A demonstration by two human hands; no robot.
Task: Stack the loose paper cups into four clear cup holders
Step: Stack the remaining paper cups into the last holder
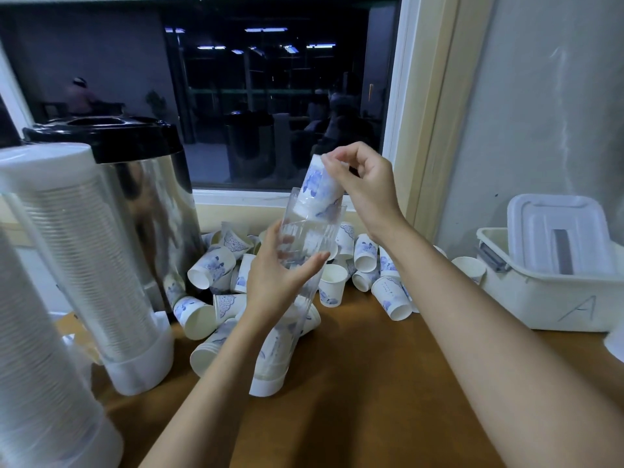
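Observation:
A clear cup holder (305, 238) stands tilted on its white base at the middle of the table, and my left hand (280, 275) grips its tube about halfway up. My right hand (364, 184) pinches the bottom of an upside-down paper cup (317, 187) with a blue print, whose rim sits inside the holder's open top. Some cups are stacked in the holder's lower part. A heap of loose paper cups (216, 265) lies on the wooden table behind and around the holder. Two filled cup holders (98, 251) stand at the left.
A steel urn with a black lid (141, 184) stands at the back left against the window. A white plastic bin (553, 292) marked "A", with a lid inside it, sits at the right. The wooden tabletop (388, 383) stretches in front.

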